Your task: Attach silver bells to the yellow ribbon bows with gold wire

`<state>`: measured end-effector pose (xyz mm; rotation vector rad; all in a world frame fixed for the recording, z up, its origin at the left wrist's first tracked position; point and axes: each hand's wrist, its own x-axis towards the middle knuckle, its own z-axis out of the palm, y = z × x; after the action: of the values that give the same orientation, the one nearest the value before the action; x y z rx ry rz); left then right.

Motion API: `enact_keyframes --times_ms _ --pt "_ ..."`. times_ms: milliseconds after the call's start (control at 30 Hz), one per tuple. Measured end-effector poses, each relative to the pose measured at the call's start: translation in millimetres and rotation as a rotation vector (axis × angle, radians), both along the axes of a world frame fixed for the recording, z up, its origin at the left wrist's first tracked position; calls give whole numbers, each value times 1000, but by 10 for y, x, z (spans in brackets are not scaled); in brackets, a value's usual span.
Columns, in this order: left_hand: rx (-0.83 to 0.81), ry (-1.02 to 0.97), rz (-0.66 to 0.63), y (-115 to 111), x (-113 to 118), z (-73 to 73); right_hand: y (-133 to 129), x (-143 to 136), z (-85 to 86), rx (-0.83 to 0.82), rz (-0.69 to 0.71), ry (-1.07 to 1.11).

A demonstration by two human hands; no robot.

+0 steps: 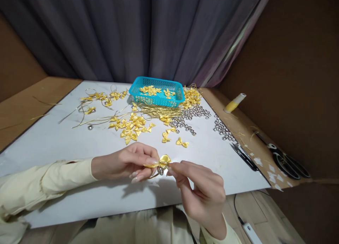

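While aloft, yellow bow between left hand and right hand.

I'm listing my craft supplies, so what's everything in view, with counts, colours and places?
Satin bow: one, yellow, held with thin golden cord and round metallic bead
Loose satin bows: many, yellow, table centre, rear left, basket
Loose round beads: many, silvery, mostly right
Thin loose cords: many, golden, before basket
Perforated plastic basket: one, turquoise, rear
Thread spool: one, yellow-white, right
Large scissors: one pair, black-handled, right
Slim tool: apparently one, black, right edge
Paper scraps: several, white, right
Table: one, white top
Curtain: grey-purple, behind
Device with cable: one, white, lower right
Left hand, right hand: at bow
Sleeves: two, cream
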<state>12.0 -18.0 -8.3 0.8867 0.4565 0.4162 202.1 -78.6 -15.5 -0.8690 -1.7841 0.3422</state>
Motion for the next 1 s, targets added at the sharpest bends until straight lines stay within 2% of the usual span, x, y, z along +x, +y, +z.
enact_keyframes --times_ms 200,433,833,1000 --pt "25 27 -22 12 -9 5 -5 4 7 -22 -4 -8" --pt "12 53 -15 1 0 -4 -5 24 0 52 4 -35" --pt "49 68 -93 31 7 -58 -47 95 78 127 -47 -307" --pt "70 69 -91 25 14 -36 -68 90 111 107 -51 -313"
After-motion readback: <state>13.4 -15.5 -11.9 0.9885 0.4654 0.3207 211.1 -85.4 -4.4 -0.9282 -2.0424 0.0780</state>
